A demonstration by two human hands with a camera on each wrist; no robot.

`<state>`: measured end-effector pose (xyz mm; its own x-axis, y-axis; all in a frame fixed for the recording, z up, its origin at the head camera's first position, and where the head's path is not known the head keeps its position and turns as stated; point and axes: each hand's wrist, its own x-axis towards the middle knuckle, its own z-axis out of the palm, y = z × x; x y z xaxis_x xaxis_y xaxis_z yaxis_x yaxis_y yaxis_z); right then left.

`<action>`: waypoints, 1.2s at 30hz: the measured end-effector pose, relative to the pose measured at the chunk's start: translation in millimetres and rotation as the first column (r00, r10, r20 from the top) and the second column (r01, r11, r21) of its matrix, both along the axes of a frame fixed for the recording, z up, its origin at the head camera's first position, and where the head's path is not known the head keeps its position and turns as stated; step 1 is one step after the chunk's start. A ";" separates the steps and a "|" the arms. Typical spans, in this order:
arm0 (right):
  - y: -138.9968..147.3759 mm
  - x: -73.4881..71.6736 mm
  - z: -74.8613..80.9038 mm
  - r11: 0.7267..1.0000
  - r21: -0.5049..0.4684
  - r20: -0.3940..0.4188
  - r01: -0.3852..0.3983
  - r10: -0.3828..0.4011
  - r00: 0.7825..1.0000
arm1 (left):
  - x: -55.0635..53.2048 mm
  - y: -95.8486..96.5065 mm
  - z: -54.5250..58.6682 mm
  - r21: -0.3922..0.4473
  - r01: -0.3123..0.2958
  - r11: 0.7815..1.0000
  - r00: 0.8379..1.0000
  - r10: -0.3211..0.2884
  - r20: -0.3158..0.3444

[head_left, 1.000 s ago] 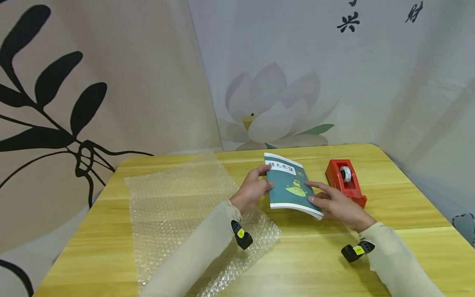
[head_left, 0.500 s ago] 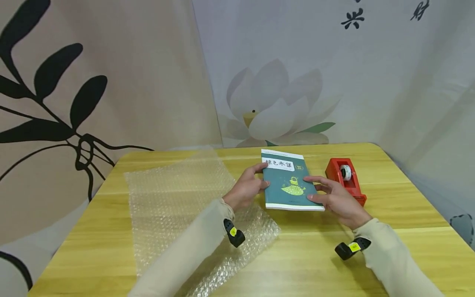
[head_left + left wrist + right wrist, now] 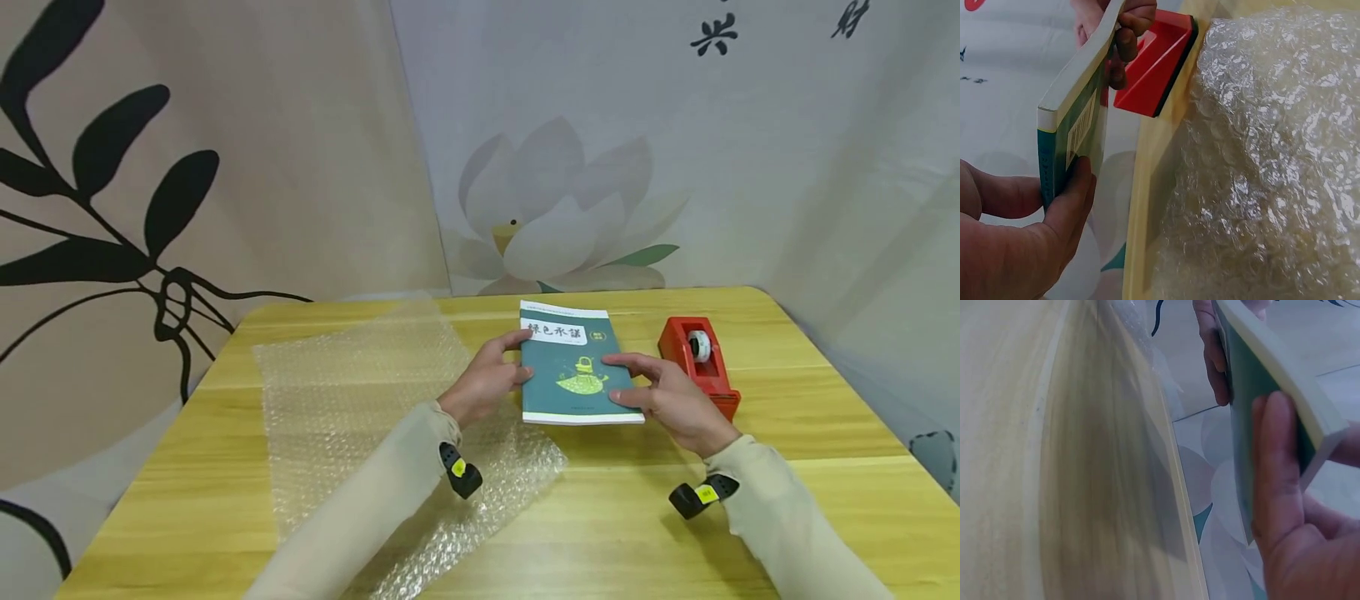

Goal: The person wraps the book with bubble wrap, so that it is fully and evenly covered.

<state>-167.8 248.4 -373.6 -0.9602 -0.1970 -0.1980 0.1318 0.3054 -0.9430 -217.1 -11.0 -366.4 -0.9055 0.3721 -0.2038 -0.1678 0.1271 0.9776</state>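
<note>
A thin teal paperback book (image 3: 570, 362) with a white title label and a yellow-green drawing is held up between both hands, its cover facing the head camera. My left hand (image 3: 486, 379) pinches the spine side, thumb on the front and fingers behind, near a barcode on the back cover in the left wrist view. The opposite edge is gripped by my right hand (image 3: 670, 398), its fingers spread under the back in the right wrist view. A sheet of clear bubble wrap (image 3: 360, 417) lies flat on the table, left of the book and partly beneath my left forearm.
A red tape dispenser (image 3: 700, 367) with a white roll stands on the wooden table (image 3: 637, 533), just beyond my right hand. Behind the table's far edge hangs a printed fabric backdrop (image 3: 315, 150).
Both hands have carried the book slightly left, toward the bubble wrap. It has turned to face the camera more squarely, and its bent lower corner now looks flatter.
</note>
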 end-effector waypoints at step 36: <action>-38.0 -1.9 0.3 0.994 -0.043 -0.050 -0.104 0.102 0.993 | 6.1 -47.8 -6.9 -0.013 -0.044 0.999 0.999 0.044 -0.012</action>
<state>-169.8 210.4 -373.3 -0.9425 -0.3032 -0.1408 0.0559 0.2722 -0.9606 -211.0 -58.8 -373.2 -0.9234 0.3293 -0.1974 -0.1618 0.1326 0.9779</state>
